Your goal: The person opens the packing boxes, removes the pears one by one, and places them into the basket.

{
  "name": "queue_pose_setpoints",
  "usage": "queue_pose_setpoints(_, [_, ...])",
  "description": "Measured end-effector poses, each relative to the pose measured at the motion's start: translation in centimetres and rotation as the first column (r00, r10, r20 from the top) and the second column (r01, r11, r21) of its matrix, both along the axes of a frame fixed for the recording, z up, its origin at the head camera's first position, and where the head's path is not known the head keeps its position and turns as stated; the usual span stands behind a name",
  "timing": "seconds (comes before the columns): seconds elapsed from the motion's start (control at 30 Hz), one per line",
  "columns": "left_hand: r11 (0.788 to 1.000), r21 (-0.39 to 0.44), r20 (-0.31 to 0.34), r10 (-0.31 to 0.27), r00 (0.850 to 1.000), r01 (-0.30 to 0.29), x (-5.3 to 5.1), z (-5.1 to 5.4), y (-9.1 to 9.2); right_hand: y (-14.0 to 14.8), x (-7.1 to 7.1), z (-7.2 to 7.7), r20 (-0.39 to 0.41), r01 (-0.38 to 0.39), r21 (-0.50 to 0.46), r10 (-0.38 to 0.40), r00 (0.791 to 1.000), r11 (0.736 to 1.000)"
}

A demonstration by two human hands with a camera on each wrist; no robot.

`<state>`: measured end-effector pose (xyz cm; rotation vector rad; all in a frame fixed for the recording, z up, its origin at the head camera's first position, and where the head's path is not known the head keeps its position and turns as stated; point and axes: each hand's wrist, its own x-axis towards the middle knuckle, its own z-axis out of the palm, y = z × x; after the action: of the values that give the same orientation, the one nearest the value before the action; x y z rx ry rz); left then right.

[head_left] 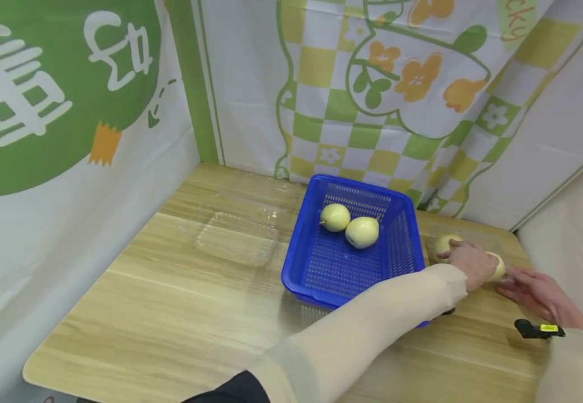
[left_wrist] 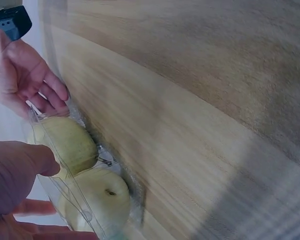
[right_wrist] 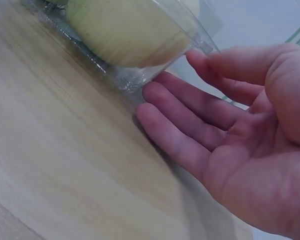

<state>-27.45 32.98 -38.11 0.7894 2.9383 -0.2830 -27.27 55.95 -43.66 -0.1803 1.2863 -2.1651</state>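
Observation:
A clear plastic clamshell box (head_left: 490, 243) with pale yellow pears (left_wrist: 101, 197) inside lies at the table's right end. Over the box, my left hand (head_left: 472, 264) holds its lid, the thumb (left_wrist: 42, 159) lying on the plastic and the other fingers spread toward the far edge. At the near end, my right hand (head_left: 543, 296) pinches the box's rim between thumb and index finger; its other fingers (right_wrist: 177, 132) extend by the lower corner, close to the tabletop. Part of the box is hidden behind my left hand in the head view.
Left of the hands stands a blue basket (head_left: 298, 246) with two pears (head_left: 362, 232) inside; my left forearm passes over its near right corner. Another clear plastic box (head_left: 238, 238) lies open on the wooden table (head_left: 170, 319) farther left. Printed curtains (head_left: 251, 84) hang behind.

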Motion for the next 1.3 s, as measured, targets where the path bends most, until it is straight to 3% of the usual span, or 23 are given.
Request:
queue_pose_setpoints(0.2, [1.0, 0.009, 0.036, 0.01, 0.999, -0.01, -0.1, 0.2, -0.1, 0.0, 0.0, -0.5, -0.028, -0.083, -0.104, 0.08, 0.996, 0.991])
queue_pose_setpoints(0.4, [1.0, 0.003, 0.056, 0.003, 0.998, -0.003, -0.4, 0.2, -0.4, -0.3, -0.3, -1.1, -0.055, -0.182, -0.211, 0.174, 0.983, 0.96])
queue_pose_setpoints(0.73, [1.0, 0.022, 0.075, 0.0, 0.997, -0.002, -0.4, 0.6, -0.7, -0.1, -0.7, -2.2, -0.117, -0.294, -0.311, 0.27, 0.956, 0.904])
queue_pose_setpoints(0.8, [0.999, 0.038, 0.086, 0.0, 0.996, -0.003, -0.3, 0.7, -0.7, 0.0, -0.7, -2.3, -0.124, -0.295, -0.302, 0.269, 0.955, 0.907])
queue_pose_setpoints(0.97, [0.997, 0.076, 0.108, 0.006, 0.994, -0.014, -0.3, 0.8, -0.6, -0.1, -0.7, -2.1, -0.049, -0.297, -0.377, 0.301, 0.952, 0.878])
queue_pose_setpoints(1.1, [0.997, 0.079, 0.101, -0.007, 0.995, -0.001, -0.5, 0.9, -0.6, -0.3, -0.7, -1.7, 0.025, -0.301, -0.443, 0.348, 0.937, 0.845])
queue_pose_setpoints(1.17, [0.998, 0.061, 0.087, -0.033, 0.996, 0.027, -0.6, 0.9, -0.7, -0.5, -0.6, -1.5, 0.046, -0.292, -0.447, 0.348, 0.936, 0.845])
queue_pose_setpoints(1.3, [0.997, 0.034, 0.066, -0.069, 0.995, 0.067, -0.7, 1.0, -0.9, -0.7, -0.4, -1.1, 0.084, -0.247, -0.421, 0.309, 0.947, 0.873])
